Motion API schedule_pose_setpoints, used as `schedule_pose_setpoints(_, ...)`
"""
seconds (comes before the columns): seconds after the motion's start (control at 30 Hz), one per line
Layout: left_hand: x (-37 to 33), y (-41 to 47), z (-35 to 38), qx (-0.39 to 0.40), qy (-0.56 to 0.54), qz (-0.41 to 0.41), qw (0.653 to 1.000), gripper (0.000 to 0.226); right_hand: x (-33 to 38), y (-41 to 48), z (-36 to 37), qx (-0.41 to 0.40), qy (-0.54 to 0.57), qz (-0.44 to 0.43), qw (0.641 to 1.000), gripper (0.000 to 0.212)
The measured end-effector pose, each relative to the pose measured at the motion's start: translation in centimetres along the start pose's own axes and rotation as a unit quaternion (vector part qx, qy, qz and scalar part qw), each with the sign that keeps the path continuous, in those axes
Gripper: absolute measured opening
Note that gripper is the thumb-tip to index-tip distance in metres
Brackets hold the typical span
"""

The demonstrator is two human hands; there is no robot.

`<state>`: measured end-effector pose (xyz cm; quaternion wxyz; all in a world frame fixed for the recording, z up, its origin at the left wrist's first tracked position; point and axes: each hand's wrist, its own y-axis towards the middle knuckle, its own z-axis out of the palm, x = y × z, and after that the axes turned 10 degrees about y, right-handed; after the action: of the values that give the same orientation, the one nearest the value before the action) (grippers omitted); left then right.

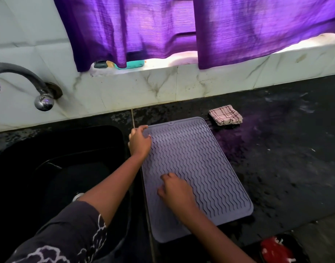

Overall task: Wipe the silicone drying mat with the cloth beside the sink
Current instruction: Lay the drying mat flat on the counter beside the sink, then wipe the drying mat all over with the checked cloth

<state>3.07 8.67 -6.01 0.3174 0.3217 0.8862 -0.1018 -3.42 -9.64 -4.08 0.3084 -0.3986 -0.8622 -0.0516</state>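
A grey-purple silicone drying mat with wavy ridges lies flat on the black counter, just right of the sink. My left hand grips the mat's far left corner, fingers curled over the edge. My right hand rests on the mat's near left part, fingers bent and pressing down, holding nothing. A folded white cloth with a dark check pattern lies on the counter just beyond the mat's far right corner, apart from both hands.
A black sink sits to the left, with a metal tap on the tiled wall above it. Purple curtains hang over a sill holding a teal soap dish. The counter looks wet. A red object lies below the counter edge.
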Motion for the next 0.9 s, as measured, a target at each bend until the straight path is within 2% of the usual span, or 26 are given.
schedule_pose_setpoints(0.17,-2.4,-3.1,3.0,0.038,0.046,0.088,0.994,0.030,-6.5,1.7,-4.5,-0.024,0.006,0.029,0.999,0.035)
schedule_pose_setpoints(0.27,-3.9,-3.2,5.2,0.062,0.090,0.112,0.988,0.032,-11.5,4.6,-8.6,-0.034,0.000,0.024,0.999,0.036)
schedule_pose_setpoints(0.4,-6.7,-1.4,8.1,0.063,0.157,0.140,0.976,0.039,-17.7,11.8,-15.4,-0.104,-0.049,-0.005,0.993,0.041)
schedule_pose_setpoints(0.47,-8.1,-0.2,9.3,0.061,0.194,0.145,0.968,0.042,-20.1,16.1,-18.5,-0.072,-0.103,-0.028,0.992,0.048)
schedule_pose_setpoints(0.57,-8.9,0.9,10.8,0.069,0.232,0.142,0.960,0.047,-22.8,21.8,-21.4,0.084,-0.200,-0.085,0.972,0.066)
schedule_pose_setpoints(0.7,-8.7,1.0,12.4,0.075,0.286,0.122,0.947,0.055,-25.2,25.4,-22.3,0.225,-0.230,-0.071,0.944,0.083)
schedule_pose_setpoints(0.8,-8.5,1.0,12.8,0.053,0.291,0.122,0.948,0.054,-26.3,25.5,-21.8,0.217,-0.231,-0.091,0.944,0.088)
schedule_pose_setpoints(0.9,-8.3,1.1,13.0,0.042,0.290,0.126,0.948,0.054,-26.8,24.7,-20.1,0.114,-0.258,-0.126,0.951,0.074)
